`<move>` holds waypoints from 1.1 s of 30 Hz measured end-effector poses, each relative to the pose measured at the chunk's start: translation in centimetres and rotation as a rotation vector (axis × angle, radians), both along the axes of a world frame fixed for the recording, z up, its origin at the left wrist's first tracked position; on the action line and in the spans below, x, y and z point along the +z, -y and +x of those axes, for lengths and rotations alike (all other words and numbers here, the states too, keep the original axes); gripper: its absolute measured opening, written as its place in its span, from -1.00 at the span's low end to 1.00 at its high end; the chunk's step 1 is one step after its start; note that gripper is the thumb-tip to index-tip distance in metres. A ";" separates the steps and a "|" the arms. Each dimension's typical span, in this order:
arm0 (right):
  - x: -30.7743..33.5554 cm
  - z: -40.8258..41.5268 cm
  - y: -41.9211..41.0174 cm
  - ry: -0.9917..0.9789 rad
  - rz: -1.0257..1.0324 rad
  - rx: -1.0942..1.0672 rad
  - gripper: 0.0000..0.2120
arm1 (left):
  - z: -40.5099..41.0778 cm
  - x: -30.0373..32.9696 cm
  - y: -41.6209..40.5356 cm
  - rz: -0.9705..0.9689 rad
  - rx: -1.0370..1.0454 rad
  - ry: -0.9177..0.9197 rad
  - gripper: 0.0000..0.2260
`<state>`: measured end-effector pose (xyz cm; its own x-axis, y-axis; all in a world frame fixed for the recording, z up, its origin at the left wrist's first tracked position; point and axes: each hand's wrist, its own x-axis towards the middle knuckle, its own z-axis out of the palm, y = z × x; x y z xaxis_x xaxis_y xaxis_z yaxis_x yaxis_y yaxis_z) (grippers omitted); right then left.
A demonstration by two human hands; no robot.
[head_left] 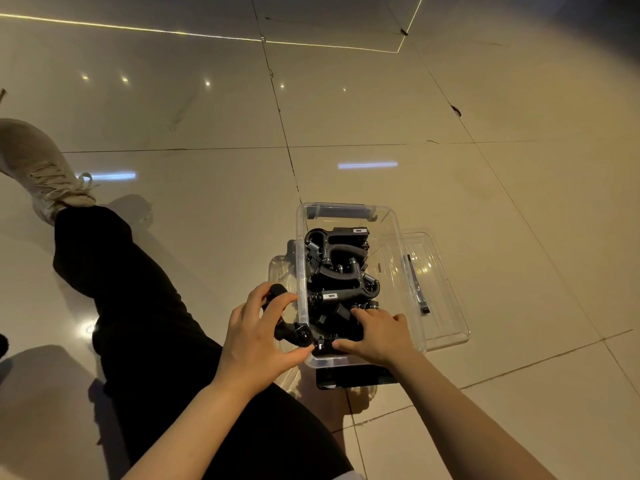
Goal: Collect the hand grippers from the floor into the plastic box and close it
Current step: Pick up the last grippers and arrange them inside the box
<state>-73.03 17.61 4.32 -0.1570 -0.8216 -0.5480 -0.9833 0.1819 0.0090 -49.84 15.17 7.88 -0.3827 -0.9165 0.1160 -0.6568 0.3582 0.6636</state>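
A clear box (388,233) stands open on the tiled floor (207,188), packed with black grippers (341,268). Its lid (446,306) lies flat on the floor just beside it, on the right. The left hand (258,336) curls round one gripper (289,329) at the box's near left rim. The right hand (375,336) reaches inside at the near end, fingers resting relaxed on the pile. A dark-trousered leg (131,306) stretches out to the left.
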 end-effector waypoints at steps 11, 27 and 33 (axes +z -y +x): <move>8.8 4.2 -1.2 0.818 -0.123 -0.314 -0.74 | -0.1 1.6 -1.2 -0.212 -0.114 0.019 -0.19; 13.0 4.7 -2.9 1.140 -0.298 -0.887 -0.74 | -3.8 3.5 -2.0 -0.512 -0.385 -0.126 -0.43; 12.9 2.5 -3.0 1.046 -0.430 -0.936 -0.57 | -3.6 4.3 -2.0 -0.385 -0.300 -0.252 -0.43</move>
<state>-70.50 20.59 17.21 -0.4070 -0.7714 -0.4891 -0.0323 0.5473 -0.8363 -53.45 17.21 12.17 -0.5375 -0.6450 0.5432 -0.3266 0.7531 0.5711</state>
